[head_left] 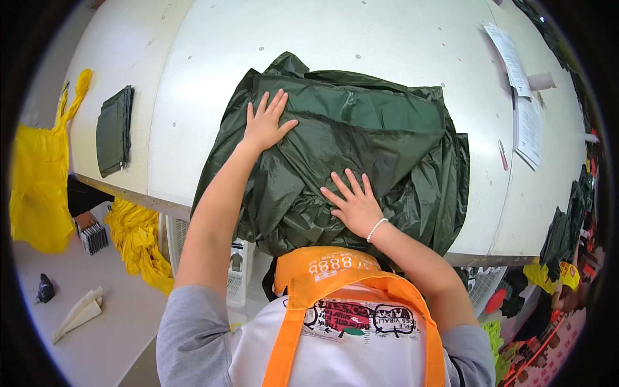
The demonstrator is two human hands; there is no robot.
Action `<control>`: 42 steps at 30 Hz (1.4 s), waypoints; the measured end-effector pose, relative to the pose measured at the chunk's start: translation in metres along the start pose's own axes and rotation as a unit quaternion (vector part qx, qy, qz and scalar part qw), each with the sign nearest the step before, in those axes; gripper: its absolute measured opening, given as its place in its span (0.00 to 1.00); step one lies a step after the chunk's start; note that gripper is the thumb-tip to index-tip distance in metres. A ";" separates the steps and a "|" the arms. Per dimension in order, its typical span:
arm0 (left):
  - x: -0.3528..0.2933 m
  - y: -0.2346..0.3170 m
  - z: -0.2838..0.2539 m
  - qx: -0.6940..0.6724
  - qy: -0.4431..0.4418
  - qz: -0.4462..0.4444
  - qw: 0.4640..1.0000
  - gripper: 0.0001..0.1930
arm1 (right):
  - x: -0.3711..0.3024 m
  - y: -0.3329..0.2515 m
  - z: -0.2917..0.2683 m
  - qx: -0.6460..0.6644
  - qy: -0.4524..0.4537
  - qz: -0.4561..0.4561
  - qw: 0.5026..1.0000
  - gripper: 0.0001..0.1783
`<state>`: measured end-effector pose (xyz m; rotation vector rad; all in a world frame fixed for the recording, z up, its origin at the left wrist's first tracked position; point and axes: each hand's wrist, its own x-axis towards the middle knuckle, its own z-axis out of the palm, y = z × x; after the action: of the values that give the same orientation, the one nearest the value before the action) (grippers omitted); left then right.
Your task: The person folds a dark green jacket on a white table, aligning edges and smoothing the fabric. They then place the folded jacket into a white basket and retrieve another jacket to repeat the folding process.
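Left hand (pixel 264 128) lies spread on green fabric (pixel 387 158); right hand (pixel 356 206) also spread, touching it. Worktop (pixel 216 48) beneath, papers (pixel 527 132) right of both.

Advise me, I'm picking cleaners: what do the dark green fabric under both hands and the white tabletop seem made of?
The fabric looks like thin glossy synthetic, perhaps nylon or polyester: highlights run along its creases. The tabletop may be laminated or painted board: its face is smooth, softly shiny.
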<state>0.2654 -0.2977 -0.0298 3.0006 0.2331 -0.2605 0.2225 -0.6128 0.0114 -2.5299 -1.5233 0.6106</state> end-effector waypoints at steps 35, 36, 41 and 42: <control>-0.014 0.016 -0.020 -0.752 0.208 -0.244 0.576 0.14 | 0.013 0.126 -0.052 0.709 0.446 0.329 0.436 0.27; -0.009 0.025 -0.032 -0.766 0.234 -0.221 0.556 0.14 | 0.019 0.125 -0.059 0.722 0.447 0.329 0.413 0.26; -0.015 0.097 -0.071 -0.459 0.236 -0.018 0.856 0.23 | 0.038 0.098 -0.071 0.282 0.395 0.170 0.857 0.26; -0.019 0.106 -0.076 -0.371 0.193 0.049 0.907 0.26 | 0.039 0.089 -0.083 0.294 0.307 0.125 0.897 0.28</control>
<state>0.2765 -0.3948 0.0588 2.2571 0.1643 0.3649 0.3452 -0.6137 0.0483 -2.1374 -0.6703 0.2002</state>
